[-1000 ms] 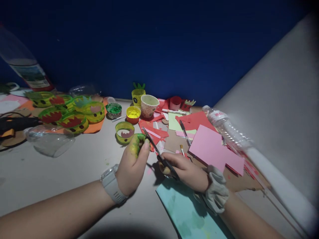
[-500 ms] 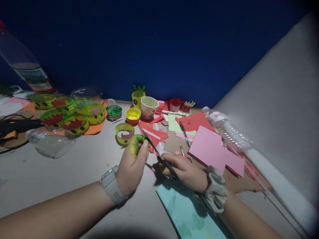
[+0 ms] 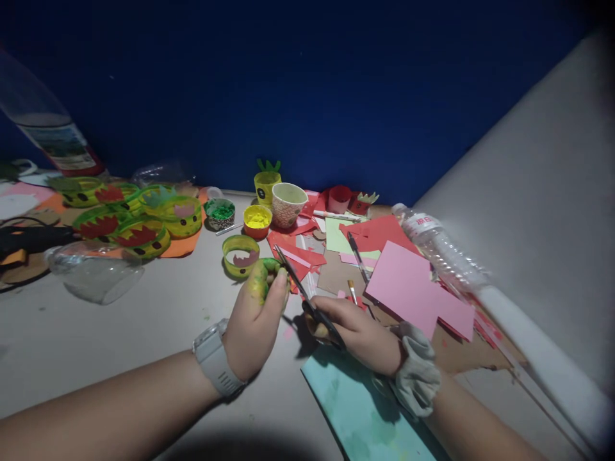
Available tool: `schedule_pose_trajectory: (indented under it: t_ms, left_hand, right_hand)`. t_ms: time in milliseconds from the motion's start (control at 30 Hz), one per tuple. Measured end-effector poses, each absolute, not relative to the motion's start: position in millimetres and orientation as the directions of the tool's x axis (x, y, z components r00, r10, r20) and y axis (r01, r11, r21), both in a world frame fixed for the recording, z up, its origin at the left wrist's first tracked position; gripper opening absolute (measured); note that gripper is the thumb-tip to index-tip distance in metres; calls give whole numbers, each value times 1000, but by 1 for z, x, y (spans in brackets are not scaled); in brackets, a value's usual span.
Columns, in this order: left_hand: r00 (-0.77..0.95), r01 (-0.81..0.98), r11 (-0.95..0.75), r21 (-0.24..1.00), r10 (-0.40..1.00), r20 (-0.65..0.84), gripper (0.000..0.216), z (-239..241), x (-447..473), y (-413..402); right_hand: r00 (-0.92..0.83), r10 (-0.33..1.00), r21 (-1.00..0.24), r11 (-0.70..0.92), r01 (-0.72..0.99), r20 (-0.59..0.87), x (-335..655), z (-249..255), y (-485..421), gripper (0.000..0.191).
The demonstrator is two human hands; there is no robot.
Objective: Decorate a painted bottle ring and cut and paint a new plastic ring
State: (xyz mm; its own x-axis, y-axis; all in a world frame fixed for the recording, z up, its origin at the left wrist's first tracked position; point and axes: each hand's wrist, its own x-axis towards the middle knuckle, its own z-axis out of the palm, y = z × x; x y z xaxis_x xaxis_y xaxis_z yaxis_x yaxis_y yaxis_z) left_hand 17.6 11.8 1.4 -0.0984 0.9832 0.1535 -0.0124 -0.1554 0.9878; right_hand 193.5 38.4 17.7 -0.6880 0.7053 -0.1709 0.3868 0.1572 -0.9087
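My left hand (image 3: 254, 323), smeared with green and yellow paint, is closed in a pinch. Whatever sits between its thumb and fingers is too small or hidden to name. My right hand (image 3: 361, 334) grips black-handled scissors (image 3: 323, 323), whose blades point up and left beside my left fingertips. Just behind my left hand stands a yellow-green painted ring (image 3: 230, 264) with a dark reddish jagged paper piece at its inside. Below my right hand lies a pale turquoise sheet (image 3: 350, 410), stained with darker patches.
Several painted rings with jagged paper leaves (image 3: 141, 238) stand at left, near a clear plastic cup (image 3: 96, 272). Paint cups, green (image 3: 220, 214) and yellow (image 3: 258, 221), sit ahead by a patterned cup (image 3: 289, 206). Pink paper (image 3: 403, 282), a brush (image 3: 352, 291) and a plastic bottle (image 3: 439, 246) lie right.
Both hands keep almost the same pose, and the scissors stay at my left fingertips. The view has shifted very slightly.
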Motion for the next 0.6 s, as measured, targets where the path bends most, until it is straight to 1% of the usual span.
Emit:
schedule_pose_trajectory:
  t_ms: [200,433,600]
  left_hand:
    - [-120,11,-171,985,978,171,22,2,17,11]
    - [-98,-35,-162,986,983,158,23,3,18,12]
    - [-112,-89,-154,984,983,143,22,1,18,13]
  right_hand:
    - [-690,704,-907,166,387,-166,194,19,39,49]
    - [-689,708,-905,177,386,-155,193,21,38,48]
    - [-701,695,-903,184,389,-160,194,20,39,47]
